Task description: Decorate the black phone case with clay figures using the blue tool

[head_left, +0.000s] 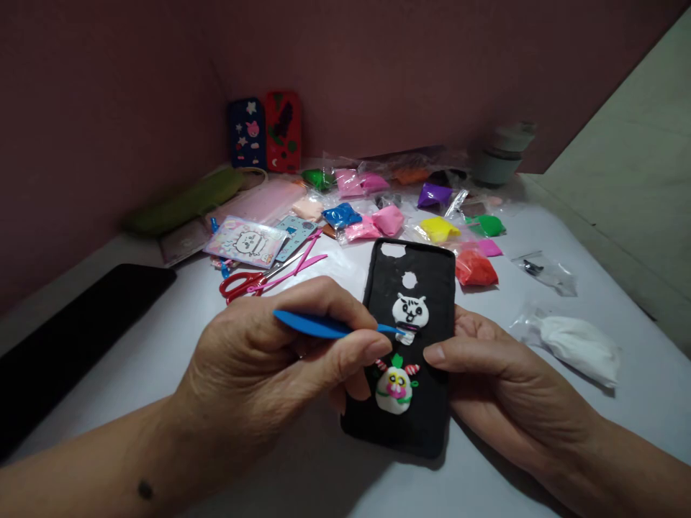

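In my left hand [291, 360] a blue modelling tool [313, 325] is pinched between thumb and fingers. Its thin tip touches the lower body of a white clay figure [410, 312] with a black-lined face. The figure sits on the back of a black phone case [432, 403], tilted up off the table. My right hand [502, 367] grips the case by its right edge, thumb on the front. Lower on the case is a second clay figure [394, 392], white with a yellow and pink face, a green top and striped pieces at its sides; my left fingers partly cover its left side.
Behind the case lie several bags of coloured clay, among them a red bag [476, 267]. Red-handled scissors [242, 284], pink tools [307, 262] and a cartoon card [247, 242] lie left. A white clay bag [580, 345] is right. Two decorated cases, blue [247, 137] and red [283, 133], lean on the wall.
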Available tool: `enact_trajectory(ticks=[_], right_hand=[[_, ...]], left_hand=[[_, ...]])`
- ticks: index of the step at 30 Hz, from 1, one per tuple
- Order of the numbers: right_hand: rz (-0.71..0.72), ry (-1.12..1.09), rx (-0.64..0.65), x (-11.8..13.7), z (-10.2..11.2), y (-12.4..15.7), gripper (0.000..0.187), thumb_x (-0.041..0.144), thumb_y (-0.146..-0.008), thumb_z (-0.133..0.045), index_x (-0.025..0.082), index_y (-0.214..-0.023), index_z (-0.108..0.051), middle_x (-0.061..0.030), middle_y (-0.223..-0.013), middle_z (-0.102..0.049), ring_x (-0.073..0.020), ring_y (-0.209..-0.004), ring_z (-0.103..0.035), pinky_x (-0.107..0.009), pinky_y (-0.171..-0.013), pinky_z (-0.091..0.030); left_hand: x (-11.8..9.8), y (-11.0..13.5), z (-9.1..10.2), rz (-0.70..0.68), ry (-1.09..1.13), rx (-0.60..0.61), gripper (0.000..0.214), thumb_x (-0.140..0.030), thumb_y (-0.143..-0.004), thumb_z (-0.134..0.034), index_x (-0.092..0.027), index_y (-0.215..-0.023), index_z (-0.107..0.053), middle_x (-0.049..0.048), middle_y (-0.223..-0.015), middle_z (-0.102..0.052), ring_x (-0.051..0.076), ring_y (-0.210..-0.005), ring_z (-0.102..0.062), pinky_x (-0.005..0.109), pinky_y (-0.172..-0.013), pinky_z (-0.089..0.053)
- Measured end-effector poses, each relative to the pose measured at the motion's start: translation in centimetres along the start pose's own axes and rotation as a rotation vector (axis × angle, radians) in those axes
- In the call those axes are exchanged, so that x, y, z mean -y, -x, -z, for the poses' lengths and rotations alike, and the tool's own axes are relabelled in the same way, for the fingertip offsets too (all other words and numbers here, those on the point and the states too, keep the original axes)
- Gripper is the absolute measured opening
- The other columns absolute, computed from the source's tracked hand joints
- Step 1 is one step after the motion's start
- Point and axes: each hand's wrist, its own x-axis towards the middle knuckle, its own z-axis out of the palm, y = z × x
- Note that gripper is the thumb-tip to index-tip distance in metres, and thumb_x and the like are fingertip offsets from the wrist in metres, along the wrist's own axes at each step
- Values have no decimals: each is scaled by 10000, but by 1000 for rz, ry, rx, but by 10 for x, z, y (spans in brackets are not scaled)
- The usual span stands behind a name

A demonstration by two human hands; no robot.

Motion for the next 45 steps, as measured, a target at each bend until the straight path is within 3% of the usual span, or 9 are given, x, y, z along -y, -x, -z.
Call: enact_trajectory(ticks=[5,9,22,45], right_hand=[[-6,-24,18,0,1,0,328,8,-651,-639,183,-920,-707,-33,-889,-711,-181,-795,-633,-350,-846,-484],[-6,-17,22,1,0,0,344,1,-656,-623,181,-938,-707,-43,-891,-724,-188,-793,-644,-355,-841,-487],[-7,-2,9,0,0,-1,347,9,-656,-621,184,-942,-712,-49,-924,-718,-203,-831,-646,-389,-893,-471],[5,-35,34,0,-1,-1,342,-14,-657,-612,185,-916,-712,-39,-875,-725,-172,-774,-636,-338,-829,-485]], left_hand=[[2,0,-1,-93,33,-38,70,-166,-797,-671,-211,-743,-665,-74,-545,-666,73,-463,-630,84,-451,-512],[3,0,3,-69,-15,22,85,-179,-802,-658,-199,-719,-658,-67,-552,-657,74,-458,-629,82,-441,-508],[4,0,4,-160,-75,15,92,-155,-822,-649,-208,-748,-649,-76,-565,-664,72,-474,-639,87,-453,-505],[6,0,3,-150,-94,-17,80,-198,-821,-656,-206,-742,-643,-84,-559,-650,52,-474,-632,48,-462,-488]])
